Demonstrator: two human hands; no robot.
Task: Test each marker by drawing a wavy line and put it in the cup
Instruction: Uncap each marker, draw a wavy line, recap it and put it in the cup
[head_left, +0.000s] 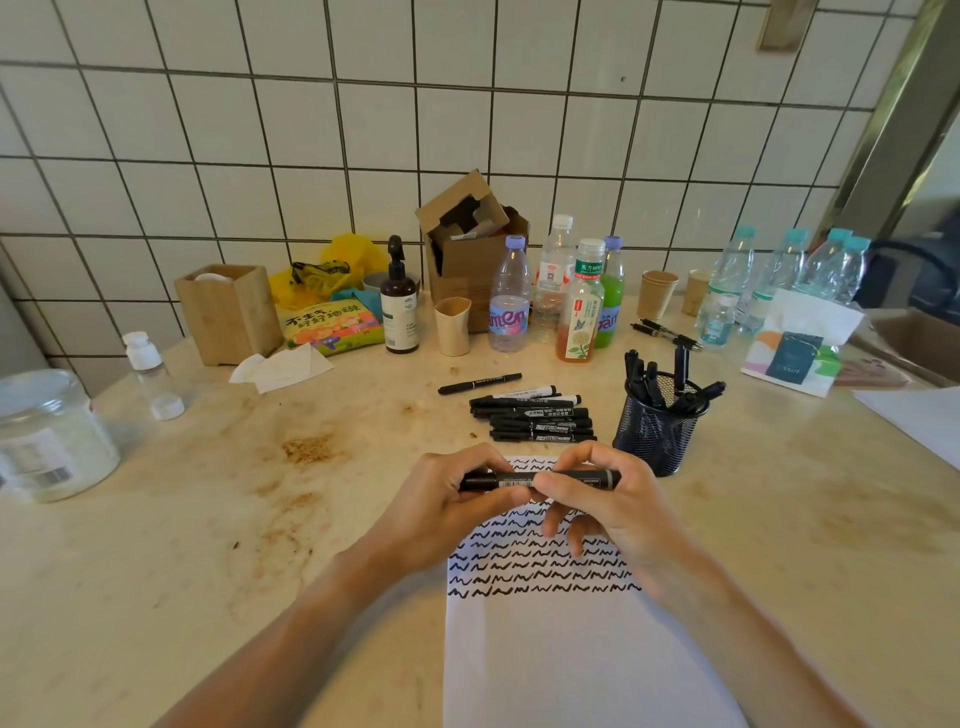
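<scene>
A black cylindrical marker (540, 479), matte plastic with a barcode label on the barrel, is held level above the paper (540, 649), lying left to right. The left hand (447, 512) is closed around its left end, fingers curled over the top, thumb pressed from below. The right hand (608, 499) is pinched on the barrel near the middle, thumb and forefinger clamped, the other fingers fanned loose beneath. The right end, with a grey band, is left sticking out past the knuckles. Whether the cap is on or off cannot be told.

The paper is a flat white sheet, upper part filled with rows of black wavy lines, lower part blank. It is laid on a pale, glossy stone-like countertop (182, 545) marked with brown stains.

Just behind the hands, a loose row of black markers (535, 415) is laid side by side, some with white labels; one thinner pen (479, 383) is set apart behind them. To the right of the row, a black wire-mesh cup (657, 434), round and see-through, is stood upright with several markers in it, tips pointing up and outward.

Behind: clear plastic bottles, paper cups, an open cardboard box (467, 254) and a wooden box (228, 312), all against a white tiled wall.
</scene>
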